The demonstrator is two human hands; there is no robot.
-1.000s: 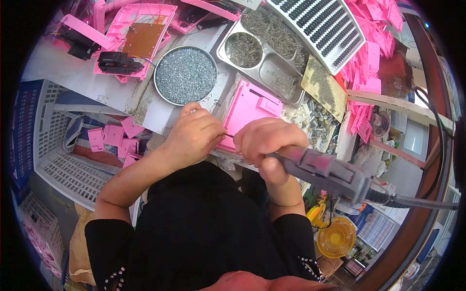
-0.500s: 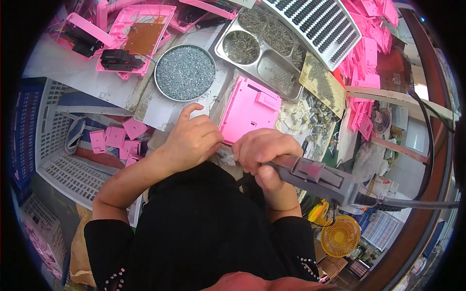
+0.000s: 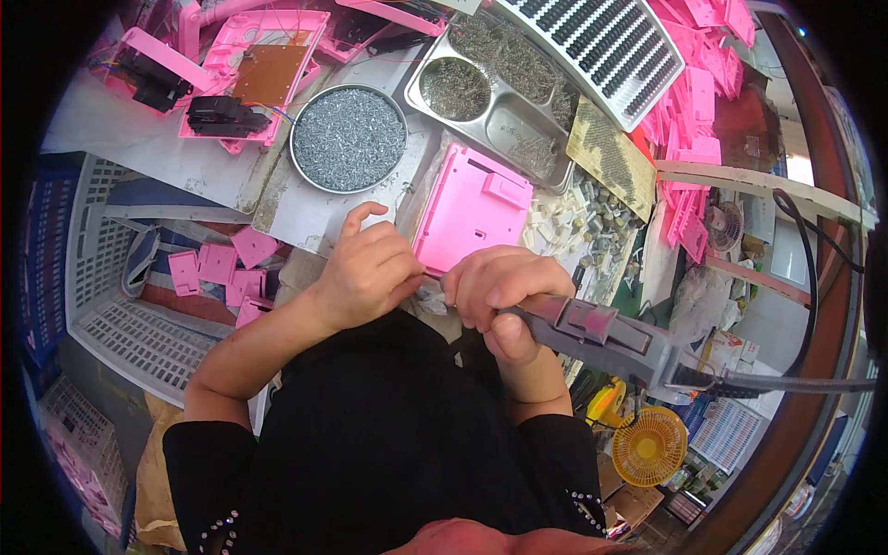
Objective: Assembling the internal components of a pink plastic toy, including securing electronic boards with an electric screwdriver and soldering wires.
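Observation:
A pink plastic panel (image 3: 467,211) with a small raised box lies on the table in front of me. My right hand (image 3: 504,291) is wrapped round a grey electric screwdriver (image 3: 601,338) with a cable at its back end; its tip is hidden by my fingers. By the panel's near left corner, my left hand (image 3: 370,273) has its thumb and fingertips pinched together, the index finger raised and bent. Whatever that pinch holds is too small to make out. A round metal dish of screws (image 3: 347,139) sits beyond my left hand.
A steel tray (image 3: 499,116) with compartments of small metal parts lies behind the panel. Right of it are a white rack of black parts (image 3: 601,55) and loose white pieces (image 3: 578,217). Pink assemblies (image 3: 264,69) stand back left. A crate (image 3: 153,342) is at left.
The whole picture has shifted very slightly to the left. Both hands keep nearly the same pose, and the panel stays where it was beside them.

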